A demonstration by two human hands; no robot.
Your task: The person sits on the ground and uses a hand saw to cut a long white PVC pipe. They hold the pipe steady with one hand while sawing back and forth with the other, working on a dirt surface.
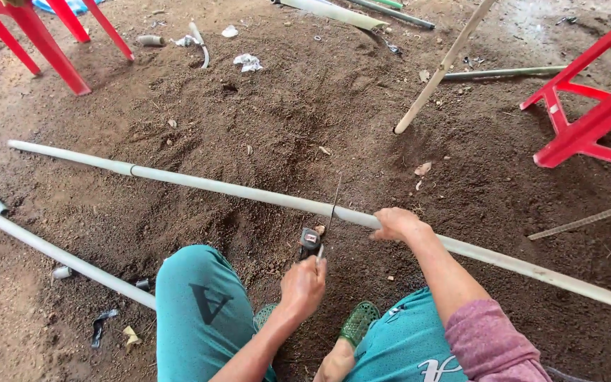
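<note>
A bare dirt floor (263,120) fills the view, seen from above by a person crouching on it in teal trousers. A long pale plastic pipe (235,189) lies across the dirt from the upper left to the lower right, passing just in front of the person's knees. A second pale pipe (51,249) lies nearer, at the lower left, running under the left knee. Red plastic chair legs (44,42) stand at the top left, and another red chair frame (592,120) stands at the right edge. A bamboo stick (440,71) leans with its tip in the dirt above the long pipe.

The right hand (396,225) is closed over the long pipe, pressing it down against the dirt. The left hand (304,286) is wrapped around the handle of a thin saw blade (334,201), which stands across the pipe just left of the right hand, touching it. A green sandal (359,322) shows between the knees. Small scraps of paper (249,62) lie near the top.
</note>
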